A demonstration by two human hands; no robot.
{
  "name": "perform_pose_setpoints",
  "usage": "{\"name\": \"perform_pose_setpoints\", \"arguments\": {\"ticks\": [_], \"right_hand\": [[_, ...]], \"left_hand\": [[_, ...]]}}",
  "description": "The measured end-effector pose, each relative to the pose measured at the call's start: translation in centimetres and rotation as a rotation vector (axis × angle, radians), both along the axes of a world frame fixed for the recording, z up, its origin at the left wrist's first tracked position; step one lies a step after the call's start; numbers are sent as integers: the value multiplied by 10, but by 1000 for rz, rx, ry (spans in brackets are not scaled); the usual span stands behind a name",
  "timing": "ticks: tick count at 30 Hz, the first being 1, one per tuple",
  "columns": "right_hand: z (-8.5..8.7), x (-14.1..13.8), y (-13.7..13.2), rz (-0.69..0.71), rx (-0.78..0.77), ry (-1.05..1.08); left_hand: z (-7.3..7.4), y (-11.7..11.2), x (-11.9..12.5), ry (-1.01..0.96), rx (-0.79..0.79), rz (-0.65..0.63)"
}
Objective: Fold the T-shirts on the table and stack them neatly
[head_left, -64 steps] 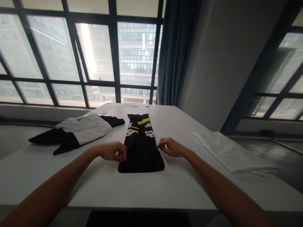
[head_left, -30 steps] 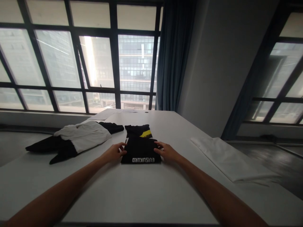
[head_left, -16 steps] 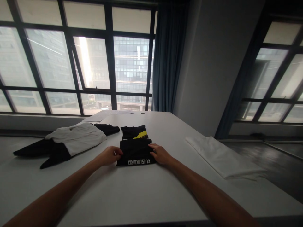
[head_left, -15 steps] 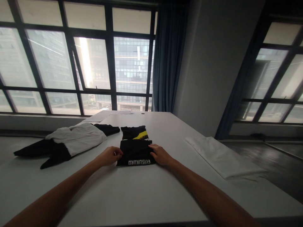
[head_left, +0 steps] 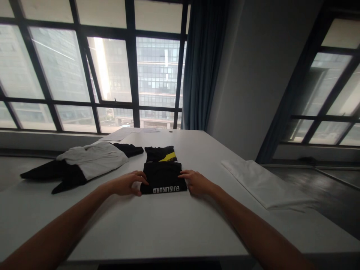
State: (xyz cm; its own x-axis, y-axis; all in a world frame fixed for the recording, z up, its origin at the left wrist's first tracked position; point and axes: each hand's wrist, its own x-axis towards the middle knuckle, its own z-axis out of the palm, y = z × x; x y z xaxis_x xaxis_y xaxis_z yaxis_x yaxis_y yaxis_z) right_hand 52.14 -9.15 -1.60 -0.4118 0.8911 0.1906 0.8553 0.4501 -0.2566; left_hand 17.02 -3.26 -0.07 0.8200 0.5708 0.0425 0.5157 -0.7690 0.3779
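A folded black garment (head_left: 162,175) with white lettering on its near edge and a yellow stripe at its far end lies on the white table (head_left: 157,221) ahead of me. My left hand (head_left: 126,183) rests at its left edge, fingers curved and apart, fingertips touching the cloth. At the right edge my right hand (head_left: 194,182) lies with fingers stretched out against the fabric. Neither hand grips the cloth.
A heap of white and black clothes (head_left: 84,162) lies to the left. A folded white cloth (head_left: 263,185) sits at the right side. Sheets of paper (head_left: 123,133) lie at the far end under the windows. A dark curtain (head_left: 204,63) hangs behind.
The long black garment was folded over on itself, so the lettered edge now faces me. Since half a second ago both hands have eased outward to its sides, the left fingers uncurled.
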Motion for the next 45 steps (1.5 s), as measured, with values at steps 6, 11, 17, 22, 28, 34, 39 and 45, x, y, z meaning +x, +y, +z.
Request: {"name": "perform_pose_setpoints", "arguments": {"ticks": [6,11,17,22,28,34,39,45], "right_hand": [[-1,-5,8,46,155,12],[20,5,-1,130,64,118],[53,20,-12,319,-346,330],[38,7,23,-96,13,703],[1,-13,33,-275,92,400],[-7,-36,15,-89,68,118],[-17,-35,16,-62,-76,20],[-16,-31,15,-54,-157,-6]], "left_hand": [[-7,1,11,-85,194,-21],[9,-15,15,-123,30,7],[42,-31,19,-287,-430,-122],[29,11,36,-775,-394,340],[-17,33,48,-510,129,590],[-36,5,67,-85,243,150],[-52,4,69,39,184,174],[-51,3,66,70,182,208]]}}
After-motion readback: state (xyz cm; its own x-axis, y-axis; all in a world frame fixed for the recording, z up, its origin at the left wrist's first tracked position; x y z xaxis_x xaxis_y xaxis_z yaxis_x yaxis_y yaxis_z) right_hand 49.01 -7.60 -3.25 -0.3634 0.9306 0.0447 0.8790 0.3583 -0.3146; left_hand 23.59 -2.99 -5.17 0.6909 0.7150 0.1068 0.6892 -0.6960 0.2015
